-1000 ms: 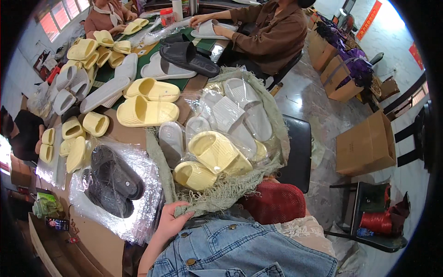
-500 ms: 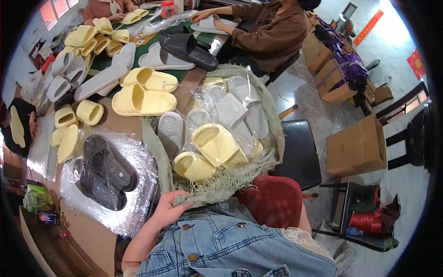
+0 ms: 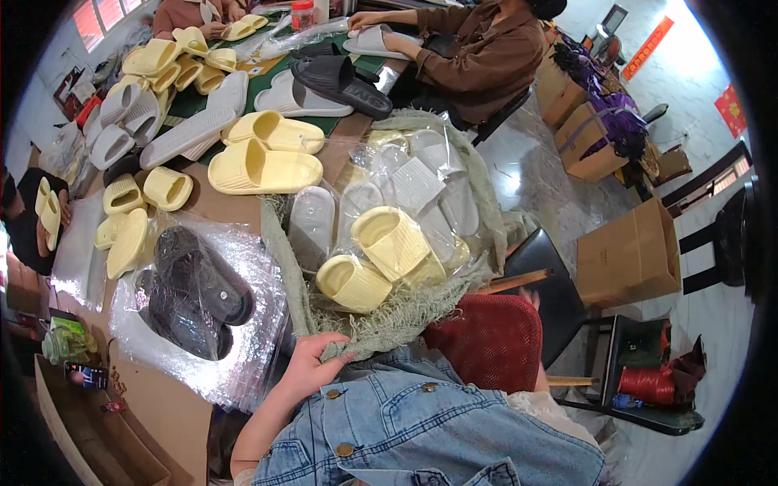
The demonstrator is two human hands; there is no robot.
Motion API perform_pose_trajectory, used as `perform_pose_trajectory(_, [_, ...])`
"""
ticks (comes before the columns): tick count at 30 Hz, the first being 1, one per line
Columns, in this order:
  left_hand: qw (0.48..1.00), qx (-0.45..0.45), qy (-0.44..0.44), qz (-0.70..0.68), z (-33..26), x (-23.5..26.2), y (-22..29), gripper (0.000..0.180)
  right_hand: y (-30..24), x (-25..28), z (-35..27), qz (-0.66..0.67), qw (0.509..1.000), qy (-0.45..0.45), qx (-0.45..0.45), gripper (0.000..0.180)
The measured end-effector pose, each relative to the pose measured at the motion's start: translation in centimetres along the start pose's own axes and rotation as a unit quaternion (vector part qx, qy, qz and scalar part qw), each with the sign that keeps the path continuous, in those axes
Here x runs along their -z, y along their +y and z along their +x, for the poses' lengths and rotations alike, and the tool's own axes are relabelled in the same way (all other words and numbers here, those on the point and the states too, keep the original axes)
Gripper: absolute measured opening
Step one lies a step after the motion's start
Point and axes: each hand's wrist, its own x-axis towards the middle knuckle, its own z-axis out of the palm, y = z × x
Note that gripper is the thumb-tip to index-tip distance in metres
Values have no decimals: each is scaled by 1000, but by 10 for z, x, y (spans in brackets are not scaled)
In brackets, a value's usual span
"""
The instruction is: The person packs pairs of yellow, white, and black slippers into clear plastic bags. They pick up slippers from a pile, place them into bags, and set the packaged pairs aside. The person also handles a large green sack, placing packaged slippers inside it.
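Observation:
My left hand (image 3: 318, 362) is closed on the frayed edge of a green woven sack (image 3: 381, 328), at its near side. Inside the sack lie several slippers, some in clear plastic. A yellow slipper (image 3: 393, 243) rests on top, another yellow slipper (image 3: 353, 283) sits nearer me, and a grey slipper (image 3: 311, 223) stands at the left. My right arm reaches down behind a red mesh chair back (image 3: 494, 332). Only a bit of my right hand (image 3: 531, 298) shows past its upper edge, next to a tilted black-seated stool (image 3: 545, 283); its grip is hidden.
On the table, black slippers (image 3: 198, 296) lie on a stack of clear plastic bags (image 3: 170, 356). Yellow slippers (image 3: 263, 168), grey ones (image 3: 190, 136) and a black slipper (image 3: 344, 85) lie beyond. Co-workers sit around the table. Cardboard boxes (image 3: 628, 255) stand at right.
The black-seated stool has tipped, and its wooden legs show more. Part of my right hand now appears beyond the red chair back. My left hand keeps hold of the sack edge.

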Motion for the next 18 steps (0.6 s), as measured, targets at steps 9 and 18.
perform_pose_trajectory(9, [999, 50, 7, 6, -2, -1, -7, 22, -64, -72, 18, 54, 997, 60, -19, 14])
perform_pose_trajectory(18, [996, 85, 1, -14, 3, 5, -4, 23, -59, 28, -55, 44, 943, 328, -20, 15])
